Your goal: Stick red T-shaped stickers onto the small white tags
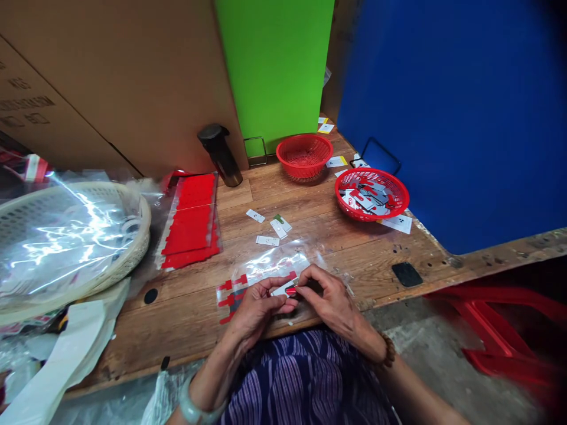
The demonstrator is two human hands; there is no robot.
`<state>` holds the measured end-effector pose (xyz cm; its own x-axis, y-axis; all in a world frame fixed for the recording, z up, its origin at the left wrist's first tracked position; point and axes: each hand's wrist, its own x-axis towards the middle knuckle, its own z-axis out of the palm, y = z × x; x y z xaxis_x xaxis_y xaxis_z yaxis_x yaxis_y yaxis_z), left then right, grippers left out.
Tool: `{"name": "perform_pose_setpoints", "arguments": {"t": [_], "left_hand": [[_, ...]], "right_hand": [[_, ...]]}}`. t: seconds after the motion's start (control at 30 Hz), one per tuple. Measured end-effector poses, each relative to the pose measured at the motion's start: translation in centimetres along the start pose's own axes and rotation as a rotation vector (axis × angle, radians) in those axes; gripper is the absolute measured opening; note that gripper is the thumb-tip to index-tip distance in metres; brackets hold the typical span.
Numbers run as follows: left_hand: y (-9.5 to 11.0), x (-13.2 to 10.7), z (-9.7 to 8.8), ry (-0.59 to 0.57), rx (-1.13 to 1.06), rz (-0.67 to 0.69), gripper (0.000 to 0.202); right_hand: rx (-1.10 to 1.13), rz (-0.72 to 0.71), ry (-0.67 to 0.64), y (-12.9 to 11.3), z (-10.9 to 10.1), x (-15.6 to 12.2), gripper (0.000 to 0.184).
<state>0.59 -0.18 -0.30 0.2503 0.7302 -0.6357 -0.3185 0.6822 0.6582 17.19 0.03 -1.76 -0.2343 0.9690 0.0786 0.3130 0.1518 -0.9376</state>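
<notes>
White card (280,290), partly behind fingers (274,303)

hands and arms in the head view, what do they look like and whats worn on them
The left hand and right hand are ungloved, and no sleeves show on the forearms. A smooth, pale, rounded bangle circles the left wrist; a brown beaded bracelet circles the right.
</notes>
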Motion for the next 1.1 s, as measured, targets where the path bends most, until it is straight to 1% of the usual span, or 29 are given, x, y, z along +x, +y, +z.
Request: {"name": "perform_pose_setpoints", "arguments": {"t": [0.1,0.33,0.63,0.8,0.97,1.1], "left_hand": [[-0.03,-0.03,0.01,0.009,0.014,0.007,0.042],[0.02,-0.04,0.01,0.008,0.028,0.006,0.042],[0.18,-0.17,0.22,0.025,0.039,-0.002,0.041],[0.19,-0.03,0.16,0.007,0.025,0.006,0.041],[0.17,0.01,0.19,0.016,0.019,0.01,0.044],[0.01,0.02,0.05,0.01,0.012,0.012,0.042]], "right_hand": [[0.018,0.011,-0.01,0.12,0.04,0.03,0.005],[0.044,-0.003,0.017,0.17,0.23,0.14,0.008],[0.006,0.004,0.029,-0.18,0.05,0.25,0.008],[-0.005,0.004,0.025,-0.22,0.1,0.29,0.009],[-0.017,0.003,0.028,-0.14,0.25,0.21,0.008],[-0.02,0.0,0.029,0.02,0.36,0.14,0.008]]}}
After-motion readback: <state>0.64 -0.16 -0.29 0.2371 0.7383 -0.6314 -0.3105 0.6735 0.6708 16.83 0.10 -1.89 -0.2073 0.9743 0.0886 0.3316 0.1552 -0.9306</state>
